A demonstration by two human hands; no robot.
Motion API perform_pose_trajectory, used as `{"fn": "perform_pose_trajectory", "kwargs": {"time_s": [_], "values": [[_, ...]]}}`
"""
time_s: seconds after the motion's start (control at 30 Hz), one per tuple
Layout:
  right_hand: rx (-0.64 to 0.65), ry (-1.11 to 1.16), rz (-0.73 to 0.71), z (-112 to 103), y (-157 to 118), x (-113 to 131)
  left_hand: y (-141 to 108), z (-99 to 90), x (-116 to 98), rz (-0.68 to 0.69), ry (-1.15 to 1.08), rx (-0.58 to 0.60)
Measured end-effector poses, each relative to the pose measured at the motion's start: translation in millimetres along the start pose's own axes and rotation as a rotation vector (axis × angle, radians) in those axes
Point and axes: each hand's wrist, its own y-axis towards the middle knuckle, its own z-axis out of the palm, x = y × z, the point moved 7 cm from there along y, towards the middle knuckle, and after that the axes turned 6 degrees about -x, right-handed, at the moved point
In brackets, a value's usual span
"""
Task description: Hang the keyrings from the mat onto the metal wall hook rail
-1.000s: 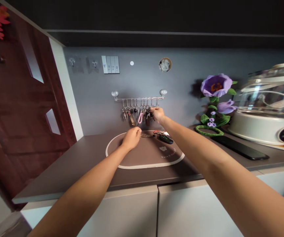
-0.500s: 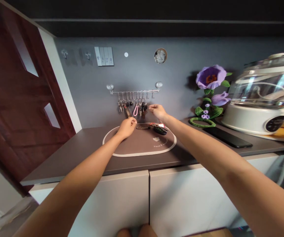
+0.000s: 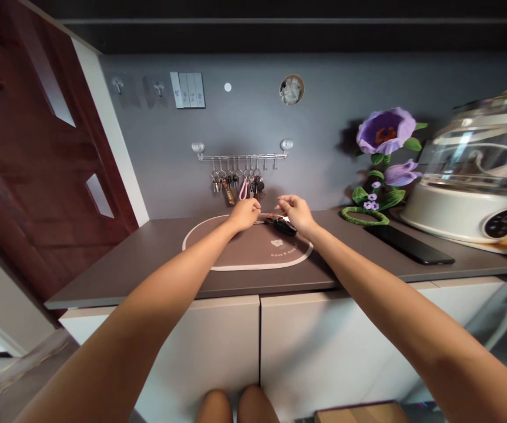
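Observation:
Over the brown mat [image 3: 231, 249], my left hand [image 3: 245, 215] is loosely curled; what its fingers hold, if anything, is hidden. My right hand [image 3: 296, 212] hovers just above and behind a black key fob [image 3: 285, 227], its bent thumb and fingers apart with nothing visible between them. The fob lies on the mat with a chain and something red and white, partly covered by the hands. Behind them, a clear hook rail [image 3: 244, 157] on the wall carries several bunches of keys, a brown strap [image 3: 229, 194] and a pink loop [image 3: 243, 189].
Purple fabric flowers [image 3: 385, 135] with a green ring base stand at right. A black phone [image 3: 409, 244] lies before a white appliance with a clear lid [image 3: 456, 205]. A dark cabinet [image 3: 253, 35] overhangs the counter [image 3: 116, 258]; a reddish-brown door [image 3: 50, 176] is at left.
My right hand has come down from beside the hanging keys to over the key fob. My left hand has moved right, away from the brown strap, toward the chain. The view has shifted slightly.

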Motion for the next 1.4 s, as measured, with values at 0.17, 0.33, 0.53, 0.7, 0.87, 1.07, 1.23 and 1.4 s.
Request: {"fn": "perform_pose_trajectory", "kwargs": {"time_s": [0.17,0.33,0.53,0.7,0.87,1.07,1.23,1.4], "values": [[0.039,-0.098,-0.084,-2,2,-8,6,21.8,-3,-0.022,-0.019,-0.015],[-0.034,-0.103,-0.047,-6,10,-16,2,43.5,-1,0.045,0.070,0.022],[-0.112,-0.059,0.078,-10,11,-23,-5,58.7,6,0.141,0.224,0.131],[-0.103,-0.045,0.107,-8,9,-21,-8,59.6,6,0.198,0.257,0.192],[-0.069,-0.016,0.135,-5,4,-17,-10,56.4,2,0.249,0.332,0.222],[-0.026,0.012,0.139,-1,2,-15,-15,48.0,2,0.286,0.300,0.269],[-0.012,0.026,0.133,1,1,-16,-14,37.5,12,0.223,0.171,0.327],[0.026,0.047,0.141,4,-1,-13,-12,33.3,24,0.128,0.074,0.376]]}}
